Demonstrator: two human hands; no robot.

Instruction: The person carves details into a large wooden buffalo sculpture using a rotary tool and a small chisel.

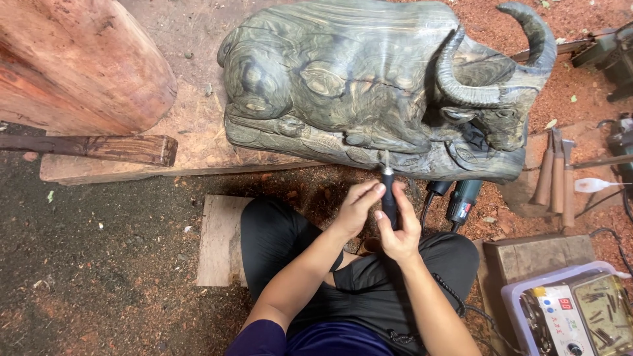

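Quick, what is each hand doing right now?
Left hand: fingertips pressed on the black carving tool.
Right hand: closed around the carving tool.

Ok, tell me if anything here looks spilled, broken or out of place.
Nothing looks broken. Reddish sawdust covers the ground around the buffalo carving, and a power tool lies loose in it beside the person's knee. Both hands, left hand and right hand, grip the rotary handpiece.

Bare dirt floor (99, 264) lies open left of the knees, giving free passage. Ahead, the carved buffalo (369, 86) walls off the plank (191, 142). Right of the hands, a power tool (463, 201) and its cables crowd the ground, with chisels (557, 175) and a control box (573, 313) beyond
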